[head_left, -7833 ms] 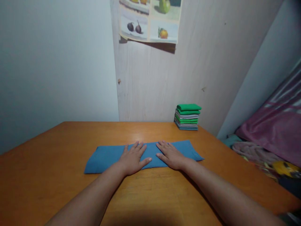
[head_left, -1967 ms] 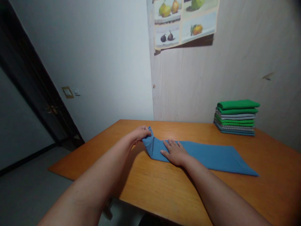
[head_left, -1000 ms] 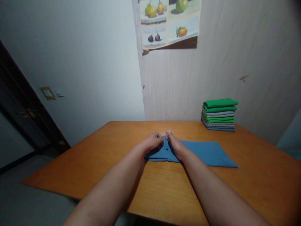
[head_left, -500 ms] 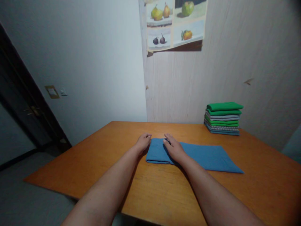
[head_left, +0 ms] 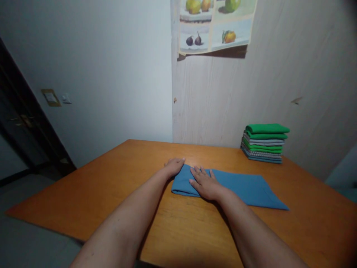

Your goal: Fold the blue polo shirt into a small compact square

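A blue cloth lies lengthwise on the wooden table, its left end folded over in layers and its right end tapering to a slanted corner. My right hand rests palm down on the folded part, fingers spread flat. At the cloth's far left corner is my left hand, low against the table and touching the edge. Its thumb points right and a fingertip shows on the left; the other fingers are mostly hidden behind the hand.
A stack of folded cloths, green, grey, checked and blue, stands at the table's back right. The wooden table meets the wall behind, where a fruit poster hangs. A dark door frame is at the far left.
My right hand has flattened onto the cloth with its fingers spread. My left hand has turned and shifted slightly right at the far corner. The view has moved a little.
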Action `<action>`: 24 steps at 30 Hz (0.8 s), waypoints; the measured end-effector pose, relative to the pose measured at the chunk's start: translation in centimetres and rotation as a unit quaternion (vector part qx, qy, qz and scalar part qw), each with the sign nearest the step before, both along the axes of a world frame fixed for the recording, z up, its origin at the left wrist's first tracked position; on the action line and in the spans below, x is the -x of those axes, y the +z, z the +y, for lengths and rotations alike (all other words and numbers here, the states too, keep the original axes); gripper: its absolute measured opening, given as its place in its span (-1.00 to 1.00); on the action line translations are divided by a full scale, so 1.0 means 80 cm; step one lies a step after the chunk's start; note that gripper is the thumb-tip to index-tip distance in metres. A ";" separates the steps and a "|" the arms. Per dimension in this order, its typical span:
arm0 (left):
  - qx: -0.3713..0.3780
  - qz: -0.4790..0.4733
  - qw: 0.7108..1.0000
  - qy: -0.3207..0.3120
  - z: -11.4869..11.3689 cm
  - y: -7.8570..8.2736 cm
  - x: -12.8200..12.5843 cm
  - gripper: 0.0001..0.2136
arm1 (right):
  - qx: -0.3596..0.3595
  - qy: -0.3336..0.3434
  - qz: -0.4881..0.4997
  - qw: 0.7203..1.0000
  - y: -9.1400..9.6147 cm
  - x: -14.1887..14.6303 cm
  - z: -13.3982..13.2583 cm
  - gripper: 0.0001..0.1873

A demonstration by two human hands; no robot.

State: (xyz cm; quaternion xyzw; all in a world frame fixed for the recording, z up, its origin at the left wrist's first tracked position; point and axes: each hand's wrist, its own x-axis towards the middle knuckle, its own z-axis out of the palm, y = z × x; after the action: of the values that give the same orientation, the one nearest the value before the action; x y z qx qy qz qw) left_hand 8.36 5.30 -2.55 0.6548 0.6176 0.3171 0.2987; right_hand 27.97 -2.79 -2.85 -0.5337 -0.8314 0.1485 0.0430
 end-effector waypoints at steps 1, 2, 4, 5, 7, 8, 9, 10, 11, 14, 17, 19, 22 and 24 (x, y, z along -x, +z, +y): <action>-0.013 0.025 1.000 0.004 0.003 0.000 -0.001 -0.64 | 0.002 0.001 -0.001 1.000 0.001 0.000 0.000 -0.18; -0.025 0.048 0.999 0.008 0.006 0.000 -0.002 -0.62 | 0.004 0.002 -0.003 1.000 0.001 -0.001 0.000 -0.18; -0.045 0.087 0.995 0.013 0.009 -0.001 -0.003 -0.57 | 0.009 0.002 -0.006 1.000 0.003 -0.001 -0.001 -0.18; -0.055 0.104 0.993 0.013 0.009 -0.003 -0.002 -0.55 | 0.011 0.003 -0.006 1.000 0.003 -0.002 -0.001 -0.18; -0.076 0.136 0.988 0.009 0.006 -0.005 0.000 -0.52 | 0.013 0.005 -0.005 1.000 0.004 -0.002 -0.001 -0.18; -0.087 0.150 0.985 0.006 0.004 -0.006 0.002 -0.52 | 0.013 0.005 -0.005 1.000 0.004 -0.002 -0.001 -0.18; -0.096 0.163 0.982 0.002 0.002 -0.006 0.003 -0.53 | 0.013 0.005 -0.005 1.000 0.004 -0.001 0.000 -0.18; -0.105 0.175 0.979 -0.001 0.000 -0.005 0.005 -0.55 | 0.013 0.005 -0.005 1.000 0.004 -0.001 0.000 -0.17; -0.112 0.186 0.976 -0.003 -0.002 -0.003 0.006 -0.58 | 0.013 0.004 -0.005 1.000 0.004 -0.001 0.000 -0.18; -0.138 0.206 0.969 -0.006 -0.011 0.008 0.003 -0.71 | 0.013 0.003 -0.004 1.000 0.004 0.000 0.000 -0.17; -0.163 0.208 0.964 -0.028 -0.028 0.020 -0.006 -0.75 | 0.014 0.003 0.001 1.000 0.005 0.000 -0.002 -0.17; -0.171 0.202 0.962 -0.065 -0.043 0.021 -0.013 -0.74 | 0.013 0.006 0.006 1.000 0.007 0.001 -0.003 -0.17; -0.171 0.178 0.958 -0.146 -0.066 0.009 -0.018 -0.74 | 0.015 0.014 0.012 1.000 0.010 0.001 -0.003 -0.16; -0.180 0.156 0.952 -0.191 -0.075 -0.006 -0.017 -0.71 | 0.017 0.015 0.015 1.000 0.011 0.001 -0.002 -0.15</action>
State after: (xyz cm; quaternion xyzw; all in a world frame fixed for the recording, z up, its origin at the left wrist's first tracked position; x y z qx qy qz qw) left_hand 9.71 -0.69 -3.06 0.8449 0.4522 0.2542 0.1307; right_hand 27.89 -2.94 -1.97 -0.5194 -0.8360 0.1715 0.0445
